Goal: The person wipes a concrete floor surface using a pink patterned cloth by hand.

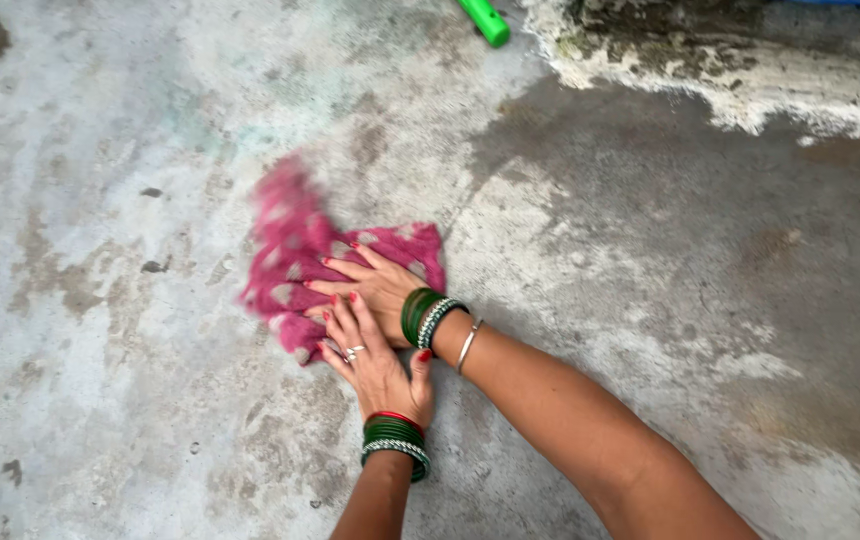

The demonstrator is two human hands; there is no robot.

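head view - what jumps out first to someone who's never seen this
The pink cloth stands out at the centre of the grey, stained concrete floor, its far end blurred. Both hands press flat on it: the right hand on the cloth, the left hand beside it and partly over it, both wrists stacked with green bangles. A bright green object pokes in at the top edge.

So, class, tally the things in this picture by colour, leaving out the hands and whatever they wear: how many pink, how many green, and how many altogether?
Pink: 1, the cloth under both hands
Green: 1, the handle-like object at the top edge
Total: 2
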